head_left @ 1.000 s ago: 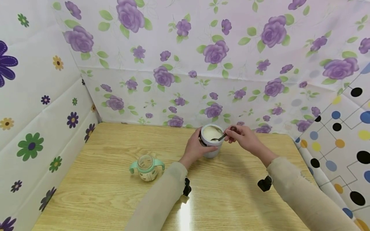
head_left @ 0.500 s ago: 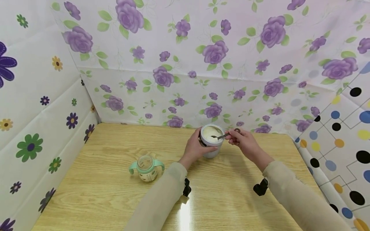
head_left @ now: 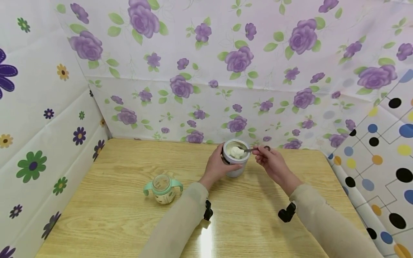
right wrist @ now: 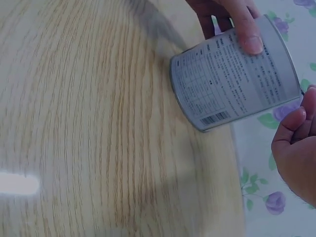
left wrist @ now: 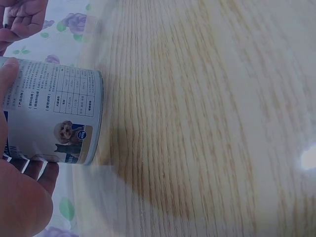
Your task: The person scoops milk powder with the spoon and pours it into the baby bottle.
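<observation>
My left hand (head_left: 217, 165) grips a round can (head_left: 235, 171) around its side, near the back of the table. Its label (left wrist: 69, 143) carries printed text, a table and a picture of a dog in the left wrist view. Cream-coloured powder (head_left: 236, 153) fills part of the can, heaped toward the near side. My right hand (head_left: 271, 161) pinches the dark handle of a spoon (head_left: 251, 150) from the right; the spoon crosses the rim and its bowl end is partly buried in the powder. In the right wrist view the can (right wrist: 237, 79) hides most of the spoon.
A lidless baby bottle (head_left: 164, 189) with two mint-green handles stands left of my left forearm. The wooden table (head_left: 122, 222) meets a flowered cloth (head_left: 200, 89) just behind the can. Patterned sheets line both sides.
My right hand has shifted slightly right and down, levelling the spoon. The powder has been pushed into a mound inside the can. My left hand has kept its grip.
</observation>
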The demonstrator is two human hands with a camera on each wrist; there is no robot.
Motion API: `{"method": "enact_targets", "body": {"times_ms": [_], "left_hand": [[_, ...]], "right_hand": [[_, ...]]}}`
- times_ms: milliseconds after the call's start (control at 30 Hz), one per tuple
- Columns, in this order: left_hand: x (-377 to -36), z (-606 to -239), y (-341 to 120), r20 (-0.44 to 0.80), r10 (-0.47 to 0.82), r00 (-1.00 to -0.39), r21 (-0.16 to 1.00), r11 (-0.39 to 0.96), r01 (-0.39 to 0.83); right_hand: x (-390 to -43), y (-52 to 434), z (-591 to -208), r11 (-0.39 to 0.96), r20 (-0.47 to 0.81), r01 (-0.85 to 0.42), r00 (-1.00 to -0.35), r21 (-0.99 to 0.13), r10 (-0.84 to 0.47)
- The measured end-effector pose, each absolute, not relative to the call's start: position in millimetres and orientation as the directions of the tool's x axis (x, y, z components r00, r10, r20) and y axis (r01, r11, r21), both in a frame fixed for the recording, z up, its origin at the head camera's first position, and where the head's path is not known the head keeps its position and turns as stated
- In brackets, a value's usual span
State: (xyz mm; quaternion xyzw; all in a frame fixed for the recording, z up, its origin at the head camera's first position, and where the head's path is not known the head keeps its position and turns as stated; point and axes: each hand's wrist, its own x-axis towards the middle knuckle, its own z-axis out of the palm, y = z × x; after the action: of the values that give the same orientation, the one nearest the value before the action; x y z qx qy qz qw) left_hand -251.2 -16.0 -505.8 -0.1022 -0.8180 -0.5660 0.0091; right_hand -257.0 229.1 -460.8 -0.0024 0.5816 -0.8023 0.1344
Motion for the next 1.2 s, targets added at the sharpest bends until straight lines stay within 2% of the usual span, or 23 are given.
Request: {"method": "enact_targets", "body": {"times_ms": [333,600,1200], "left_hand": [[-250.7,-505.5,-15.8,0.144,0.161,-0.977,0.923,0.334,0.191],[-249.8,-504.6,-16.2,0.138,0.160,-0.977,0.925,0.332,0.185],[-248.8,-504.0,-15.9,0.148,0.159,-0.976,0.927,0.321,0.193]], "right_hand": [[-254.9,226.9,-460.0,-0.316,-0.136,0.193,-0.972,-0.929,-0.192],[-253.9,225.4,-461.2,-0.272,-0.118,0.166,-0.976,-0.948,-0.184],[-256.8,219.6,-459.1,-0.432,-0.224,0.263,-0.965,-0.863,-0.140]]}}
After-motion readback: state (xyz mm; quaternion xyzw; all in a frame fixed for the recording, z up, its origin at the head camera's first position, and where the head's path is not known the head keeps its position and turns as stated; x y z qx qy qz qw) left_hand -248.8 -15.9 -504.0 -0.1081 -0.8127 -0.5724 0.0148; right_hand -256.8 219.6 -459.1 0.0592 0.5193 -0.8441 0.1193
